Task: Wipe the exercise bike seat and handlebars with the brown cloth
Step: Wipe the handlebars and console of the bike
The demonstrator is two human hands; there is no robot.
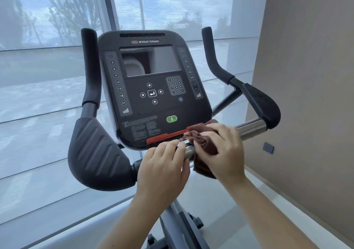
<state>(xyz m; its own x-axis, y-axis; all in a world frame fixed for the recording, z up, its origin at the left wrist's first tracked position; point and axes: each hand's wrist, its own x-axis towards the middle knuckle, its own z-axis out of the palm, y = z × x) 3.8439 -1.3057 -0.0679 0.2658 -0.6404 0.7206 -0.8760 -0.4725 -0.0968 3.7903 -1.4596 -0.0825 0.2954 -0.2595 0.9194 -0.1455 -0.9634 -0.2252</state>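
Brown cloth [204, 145] bunched, wrapped over the chrome crossbar of the handlebars [251, 128], one end hanging below. Black padded elbow rests, upright grips either side.

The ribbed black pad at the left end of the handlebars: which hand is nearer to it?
Left. The left hand holds the chrome handlebar just right of the ribbed black pad; the right hand is farther right, pressing the brown cloth on the bar.

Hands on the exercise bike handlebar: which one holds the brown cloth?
The right hand, bunching the crumpled brown cloth over the shiny chrome handlebar tube; the left hand grips that tube bare, beside it.
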